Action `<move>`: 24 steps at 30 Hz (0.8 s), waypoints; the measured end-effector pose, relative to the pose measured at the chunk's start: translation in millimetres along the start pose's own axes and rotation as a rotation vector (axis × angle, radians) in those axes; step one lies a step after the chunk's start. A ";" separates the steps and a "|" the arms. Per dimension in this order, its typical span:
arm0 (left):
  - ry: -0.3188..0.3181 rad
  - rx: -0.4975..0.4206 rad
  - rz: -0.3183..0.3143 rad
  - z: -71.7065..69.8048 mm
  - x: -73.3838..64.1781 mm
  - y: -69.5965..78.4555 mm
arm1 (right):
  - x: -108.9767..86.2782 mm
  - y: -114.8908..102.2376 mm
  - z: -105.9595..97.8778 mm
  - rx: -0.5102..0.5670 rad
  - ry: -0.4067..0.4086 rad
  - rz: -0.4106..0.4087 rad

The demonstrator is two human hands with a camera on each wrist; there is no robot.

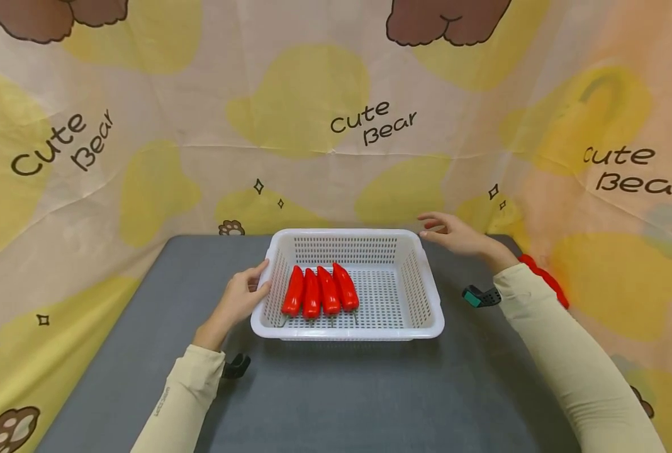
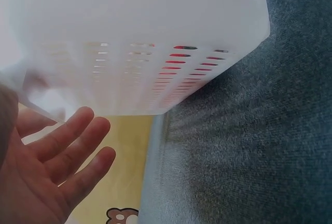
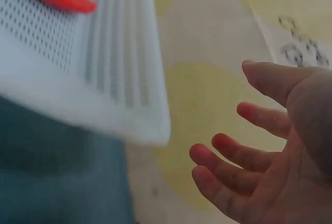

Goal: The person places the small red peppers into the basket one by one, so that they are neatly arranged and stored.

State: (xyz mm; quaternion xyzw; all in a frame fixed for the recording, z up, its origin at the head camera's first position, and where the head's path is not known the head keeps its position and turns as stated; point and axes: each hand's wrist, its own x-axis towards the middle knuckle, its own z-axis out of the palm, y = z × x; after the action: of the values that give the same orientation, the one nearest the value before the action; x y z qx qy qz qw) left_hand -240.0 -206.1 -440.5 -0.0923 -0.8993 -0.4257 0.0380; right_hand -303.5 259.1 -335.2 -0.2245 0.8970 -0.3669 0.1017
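A white plastic basket (image 1: 347, 333) with slotted walls stands on the grey table. Several red peppers (image 1: 311, 296) lie side by side in its left half, stems toward the near side. At the left rim my left hand (image 1: 241, 294) holds the basket, thumb at the edge; in the left wrist view, the other fingers (image 2: 83, 136) extend loosely beside the outer wall. My right hand (image 1: 452, 234) hovers by the far right corner, apart from the rim. Its fingers are spread and slightly bent in the right wrist view, with nothing in them.
A red object (image 1: 545, 280) shows partly behind the right forearm, at the table's right side. A printed cloth (image 1: 313, 189) hangs right behind the table and along both sides. Grey table surface (image 1: 370, 396) lies in front of the basket.
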 end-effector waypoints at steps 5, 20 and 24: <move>0.003 0.015 0.024 -0.2 1.6 1.5 | -12.3 30.1 -10.0 0.014 0.028 0.064; -0.003 0.017 0.025 0.1 1.6 -0.6 | -53.3 89.7 -35.0 -0.107 0.062 0.193; -0.007 0.019 0.017 -1.2 1.8 1.4 | -64.7 102.8 -40.8 -0.129 0.036 0.221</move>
State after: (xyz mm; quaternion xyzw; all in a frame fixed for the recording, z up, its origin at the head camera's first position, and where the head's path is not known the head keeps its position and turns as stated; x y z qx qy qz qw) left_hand -241.5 -205.9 -438.4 -0.1011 -0.9027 -0.4164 0.0393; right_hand -294.6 379.8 -377.4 -0.1236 0.9397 -0.2990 0.1107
